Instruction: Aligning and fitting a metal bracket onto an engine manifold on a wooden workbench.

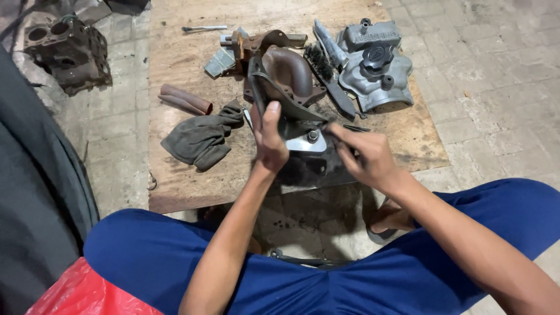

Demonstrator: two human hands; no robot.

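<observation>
My left hand [269, 139] grips the edge of a dark metal bracket [290, 104] that stands up from a shiny plate with a bolt [307, 140]. My right hand [366, 156] is closed just right of that plate, pinching a thin dark tool or strip [349, 128] whose tip points at the bolt. Both hands work over the near edge of a plywood board [186, 169] lying on the tiled floor. Behind the bracket sits a rusty curved pipe piece [289, 67].
On the board lie a grey cloth [201, 137], a brown tube [185, 99], a wire brush [326, 73], a grey engine cover [376, 64] and a small wrench [203, 28]. A dirty engine block [67, 49] sits on the floor at the far left. My crossed legs in blue trousers [402, 274] fill the foreground.
</observation>
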